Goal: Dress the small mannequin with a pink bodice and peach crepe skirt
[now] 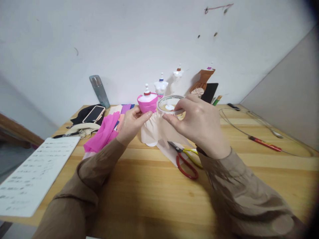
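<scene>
A small white dress form stands in front of me, wrapped in a pink paper bodice [148,105] above a pleated cream paper skirt [150,127]. At its waist, my left hand [133,122] pinches the form from the left side, thumb across the front. My right hand [199,119] grips a roll of clear tape [163,105] between thumb and fingers, just right of the bodice. Below the right hand lies a pair of scissors [179,152] with one red and one yellow handle, partly on a piece of cream paper [168,151].
Behind stand more small dress forms [161,87], one in brown paper [206,76]. At left are a flask [99,91], a phone [94,114], pink paper [104,132] and a written sheet [40,169]. A red-handled tool [265,143] with a cable lies right.
</scene>
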Action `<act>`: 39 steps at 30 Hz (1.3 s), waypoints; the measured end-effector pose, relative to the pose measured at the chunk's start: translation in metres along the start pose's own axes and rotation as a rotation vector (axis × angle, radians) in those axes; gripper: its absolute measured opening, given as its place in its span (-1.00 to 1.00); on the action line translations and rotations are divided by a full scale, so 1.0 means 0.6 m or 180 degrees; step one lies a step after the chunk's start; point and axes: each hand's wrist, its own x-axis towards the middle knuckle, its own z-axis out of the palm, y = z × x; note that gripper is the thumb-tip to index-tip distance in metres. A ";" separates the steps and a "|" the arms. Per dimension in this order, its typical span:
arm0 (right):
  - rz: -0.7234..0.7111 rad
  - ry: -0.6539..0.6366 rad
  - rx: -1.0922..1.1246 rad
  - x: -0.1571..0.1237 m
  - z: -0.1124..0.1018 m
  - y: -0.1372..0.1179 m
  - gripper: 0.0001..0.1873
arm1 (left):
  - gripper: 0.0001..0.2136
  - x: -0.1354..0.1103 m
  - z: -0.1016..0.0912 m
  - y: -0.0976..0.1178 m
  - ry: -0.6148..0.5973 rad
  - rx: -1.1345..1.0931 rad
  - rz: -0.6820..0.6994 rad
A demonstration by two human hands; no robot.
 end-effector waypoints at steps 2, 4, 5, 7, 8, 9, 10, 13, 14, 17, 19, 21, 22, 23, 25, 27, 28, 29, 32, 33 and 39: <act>-0.0007 0.0047 -0.0002 0.000 0.001 0.000 -0.70 | -0.75 0.000 0.001 -0.001 -0.0025 -0.0015 0.0001; -0.0016 0.0109 0.0005 0.001 0.001 0.001 -0.71 | -0.74 0.000 0.001 -0.003 -0.0078 -0.0048 0.0017; -0.0019 0.0127 0.0010 0.002 0.001 0.001 -0.72 | -0.73 0.000 0.000 -0.004 -0.0110 -0.0081 0.0030; -0.0004 0.0129 0.0007 0.003 0.001 0.002 -0.73 | -0.72 -0.001 -0.002 -0.007 -0.0204 -0.0166 0.0044; 0.0014 0.0122 0.0002 0.003 0.002 0.003 -0.73 | -0.71 -0.001 -0.003 -0.009 -0.0282 -0.0216 0.0036; 0.0032 0.0122 0.0002 0.003 0.003 0.003 -0.73 | -0.70 -0.001 -0.004 -0.010 -0.0380 -0.0268 0.0021; 0.0045 0.0116 0.0005 0.004 0.004 0.004 -0.72 | -0.69 -0.001 -0.006 -0.012 -0.0491 -0.0318 0.0005; 0.0059 0.0077 0.0048 0.004 0.005 0.005 -0.69 | -0.69 0.001 -0.009 -0.016 -0.0784 -0.0452 0.0015; 0.0062 0.0053 0.0068 0.005 0.005 0.006 -0.67 | -0.70 0.001 -0.009 -0.017 -0.0841 -0.0488 0.0038; 0.0078 0.0002 0.0117 0.005 0.006 0.007 -0.66 | -0.72 0.003 -0.010 -0.017 -0.0907 -0.0522 0.0067; 0.0083 -0.0003 0.0130 0.006 0.006 0.008 -0.67 | -0.72 0.003 -0.010 -0.017 -0.0903 -0.0508 0.0039; 0.0078 -0.0003 0.0131 0.005 0.006 0.008 -0.66 | -0.71 0.003 -0.011 -0.016 -0.0881 -0.0506 -0.0004; 0.0063 -0.0003 0.0132 0.005 0.005 0.008 -0.65 | -0.71 0.003 -0.011 -0.015 -0.0849 -0.0504 -0.0025; 0.0040 -0.0001 0.0133 0.004 0.005 0.008 -0.64 | -0.71 0.003 -0.011 -0.015 -0.0794 -0.0490 -0.0039; -0.0003 0.0007 0.0125 0.003 0.004 0.007 -0.63 | -0.73 0.002 -0.010 -0.016 -0.0607 -0.0432 -0.0024; -0.0034 0.0004 0.0097 0.001 0.002 0.005 -0.64 | -0.75 0.001 -0.008 -0.016 -0.0345 -0.0379 0.0014; -0.0044 -0.0002 0.0075 0.000 0.001 0.004 -0.65 | -0.76 0.001 -0.006 -0.017 -0.0213 -0.0370 0.0030; -0.0050 -0.0017 0.0052 0.000 0.001 0.003 -0.65 | -0.77 0.000 -0.005 -0.016 -0.0090 -0.0365 0.0049; -0.0044 -0.0041 0.0004 -0.001 0.000 0.000 -0.66 | -0.78 -0.003 0.001 -0.013 0.0160 -0.0306 0.0143; -0.0035 -0.0045 -0.0003 -0.001 0.000 0.000 -0.66 | -0.78 -0.004 0.003 -0.011 0.0194 -0.0267 0.0175; -0.0008 0.0012 -0.0046 -0.001 0.000 -0.005 -0.65 | -0.81 -0.014 0.020 0.003 0.0494 0.0014 0.0351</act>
